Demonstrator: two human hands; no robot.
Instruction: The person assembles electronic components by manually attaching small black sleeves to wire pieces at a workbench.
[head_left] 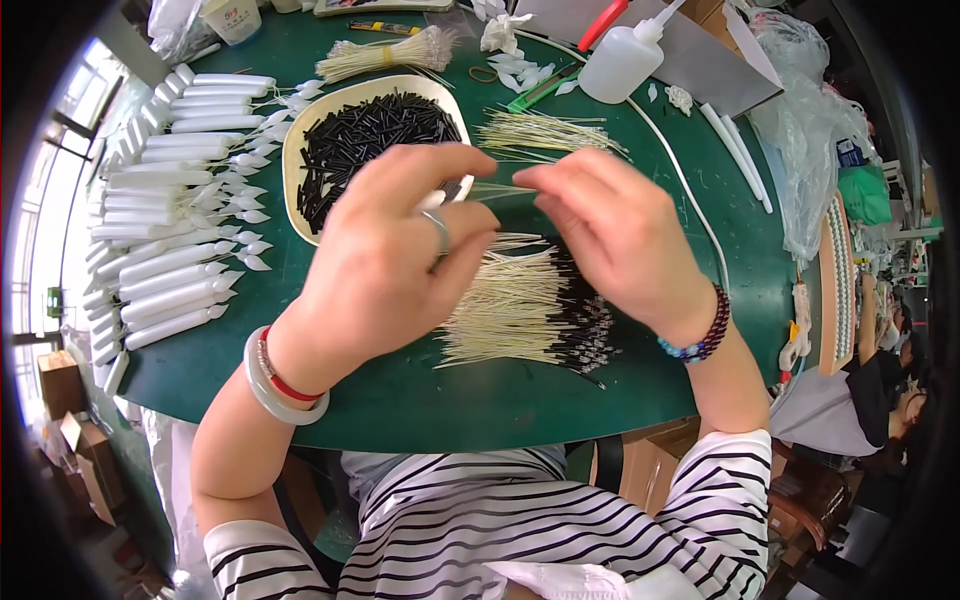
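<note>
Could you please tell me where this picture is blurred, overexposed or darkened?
In the head view, the left hand, right hand and thin wires between them look soft, likely from motion; in the same view, the far-left window is washed out, and the fisheye picture's corners go black.

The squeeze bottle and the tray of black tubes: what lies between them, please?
The head view shows a green cutter, white pointed pieces and a brown loop; pale wires lie nearer the person.

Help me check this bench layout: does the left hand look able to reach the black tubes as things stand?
Probably yes: the left hand is right by the open bowl, and most black tubes lie uncovered, though it seems occupied with thin pale strands.
</note>
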